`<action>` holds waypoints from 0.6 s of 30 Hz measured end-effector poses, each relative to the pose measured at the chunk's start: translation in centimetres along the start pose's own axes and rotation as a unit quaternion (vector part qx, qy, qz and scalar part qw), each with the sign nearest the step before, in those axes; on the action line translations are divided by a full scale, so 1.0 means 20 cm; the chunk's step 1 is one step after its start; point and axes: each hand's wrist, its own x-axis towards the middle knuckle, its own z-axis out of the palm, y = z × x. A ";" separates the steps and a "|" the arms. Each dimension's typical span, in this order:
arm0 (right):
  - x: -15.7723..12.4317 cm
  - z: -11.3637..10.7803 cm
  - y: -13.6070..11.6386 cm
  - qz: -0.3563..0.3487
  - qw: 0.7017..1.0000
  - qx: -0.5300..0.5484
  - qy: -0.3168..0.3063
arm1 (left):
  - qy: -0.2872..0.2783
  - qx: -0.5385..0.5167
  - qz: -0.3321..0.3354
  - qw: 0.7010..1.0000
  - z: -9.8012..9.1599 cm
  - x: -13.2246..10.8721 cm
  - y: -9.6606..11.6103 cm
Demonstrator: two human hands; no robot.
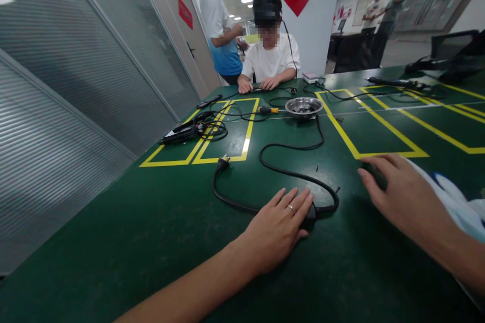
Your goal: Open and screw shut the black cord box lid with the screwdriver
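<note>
My left hand [278, 229] lies flat on the green table [151, 222], fingers stretched out over a small black block [310, 212] on a black power cable [288, 171]. The cable loops away to a plug [222, 164] lying near the yellow floor-tape lines. My right hand [397, 192] rests palm down further right, fingers slightly curled over a dark object [373, 171] that is mostly hidden under them. A white and blue cloth or bag [454, 202] lies just beyond my right wrist.
A steel bowl [303, 107] and a yellow-handled screwdriver [268, 110] sit mid-table. Black cables and tools [189, 131] lie at left. A seated person [271, 55] works opposite, another stands behind, more people at far right. A glass partition runs along the left.
</note>
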 end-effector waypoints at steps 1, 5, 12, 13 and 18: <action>0.00 0.02 0.06 -0.002 0.998 -0.049 -0.025 | -0.014 0.004 -0.001 1.000 0.00 0.00 0.01; -0.04 0.12 0.24 0.034 0.984 -0.109 -0.136 | -0.031 0.017 -0.010 0.999 0.00 0.00 0.01; -0.04 0.13 0.29 0.098 0.989 -0.017 -0.110 | 0.025 0.047 -0.080 0.995 -0.03 -0.02 -0.07; -0.03 0.12 0.29 0.109 0.989 0.005 -0.099 | 0.038 0.045 -0.087 0.994 -0.03 -0.02 -0.08; 0.02 0.04 0.26 0.173 0.969 0.176 0.006 | 0.007 0.021 -0.073 0.997 0.02 0.00 -0.09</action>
